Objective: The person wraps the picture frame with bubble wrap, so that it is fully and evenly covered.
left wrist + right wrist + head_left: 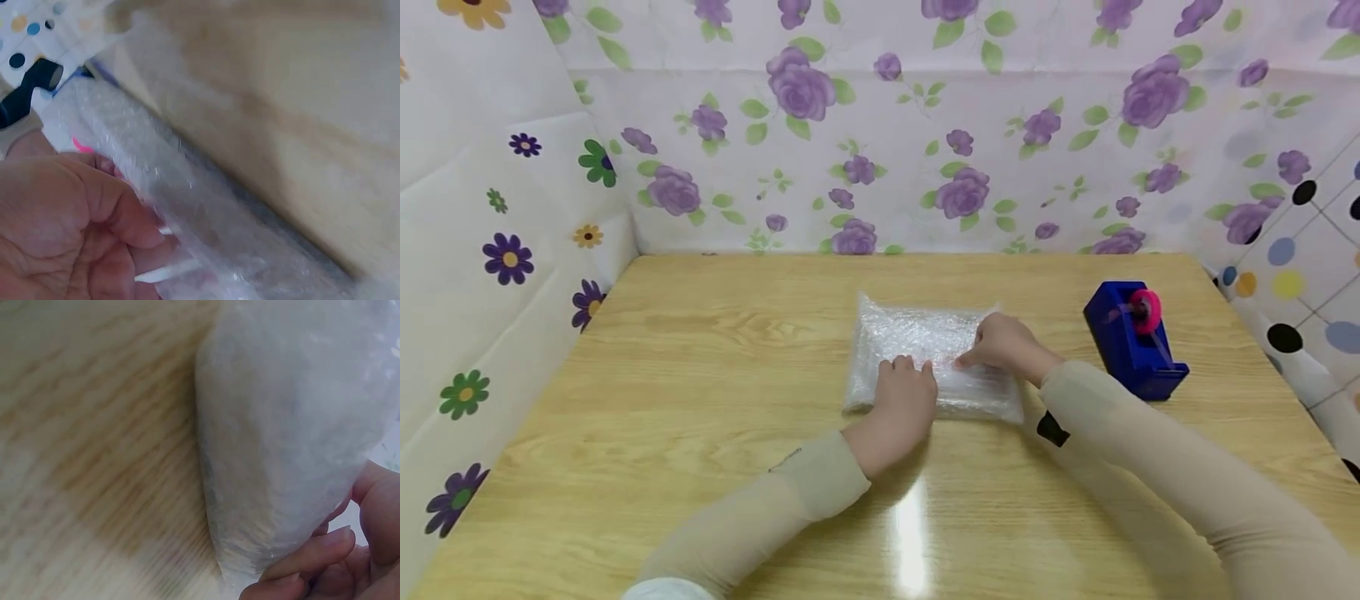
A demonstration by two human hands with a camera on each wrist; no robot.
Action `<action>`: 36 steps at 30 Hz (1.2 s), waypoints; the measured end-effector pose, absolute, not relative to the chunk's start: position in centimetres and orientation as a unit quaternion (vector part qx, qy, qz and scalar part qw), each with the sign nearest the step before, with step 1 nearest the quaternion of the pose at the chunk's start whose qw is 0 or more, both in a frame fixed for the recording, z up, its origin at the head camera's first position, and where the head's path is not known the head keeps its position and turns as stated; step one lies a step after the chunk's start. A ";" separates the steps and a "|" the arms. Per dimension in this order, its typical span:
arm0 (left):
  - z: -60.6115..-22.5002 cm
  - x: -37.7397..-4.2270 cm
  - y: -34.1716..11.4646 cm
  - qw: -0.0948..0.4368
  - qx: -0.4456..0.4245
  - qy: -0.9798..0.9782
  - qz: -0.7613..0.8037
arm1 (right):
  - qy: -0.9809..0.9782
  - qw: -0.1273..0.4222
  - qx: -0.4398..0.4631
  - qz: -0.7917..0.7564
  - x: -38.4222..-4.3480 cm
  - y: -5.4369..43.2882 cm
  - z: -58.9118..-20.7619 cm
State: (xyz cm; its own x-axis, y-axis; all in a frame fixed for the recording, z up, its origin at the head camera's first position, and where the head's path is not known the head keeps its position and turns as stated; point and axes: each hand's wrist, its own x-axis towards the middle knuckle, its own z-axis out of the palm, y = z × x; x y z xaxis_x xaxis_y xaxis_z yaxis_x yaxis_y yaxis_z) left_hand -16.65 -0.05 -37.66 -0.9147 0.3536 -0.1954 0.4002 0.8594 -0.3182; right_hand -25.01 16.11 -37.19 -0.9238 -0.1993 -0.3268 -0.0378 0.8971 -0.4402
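A flat package in clear bubble wrap (932,329) lies on the wooden table. My left hand (906,400) rests on its near left part, fingertips spread over the top. In the left wrist view, the palm and fingers of the left hand (81,219) lie along the shiny bubble wrap (181,181). My right hand (1006,343) is bent over the right part of the package, pinching at its upper surface. The right wrist view has the curled fingers of the right hand (319,556) at the edge of the bubble wrap (281,419).
A blue tape dispenser (1131,358) with a pink-cored roll (1146,312) stands to the right on the table (700,375). A small black piece (1052,428) shows beside the right sleeve (1120,425). Flower-patterned sheets (880,150) line the back and left sides.
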 end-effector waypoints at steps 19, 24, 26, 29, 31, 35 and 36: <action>-38.4 -18.7 -1.5 0.025 0.199 0.970 -0.136 | 0.946 0.160 -0.079 -0.270 -27.0 15.7 -37.7; -38.5 -18.7 -1.9 0.031 0.191 0.977 -0.087 | 0.940 0.154 -0.084 -0.292 -26.9 16.6 -38.0; -38.4 -18.8 -2.1 0.043 0.189 0.979 -0.064 | 0.938 0.147 -0.080 -0.304 -26.8 17.1 -38.1; -38.4 -19.0 -2.5 0.068 0.186 0.980 -0.026 | 0.934 0.139 -0.078 -0.320 -26.4 17.6 -38.2; -38.4 -19.0 -2.8 0.078 0.181 0.980 0.008 | 0.930 0.135 -0.082 -0.332 -26.2 17.9 -38.2; -38.4 -19.1 -3.5 0.078 0.179 0.977 0.082 | 0.929 0.108 -0.101 -0.339 -25.7 18.5 -38.4; -38.3 -19.1 -3.7 0.072 0.180 0.977 0.094 | 0.930 0.098 -0.105 -0.339 -25.5 18.6 -38.4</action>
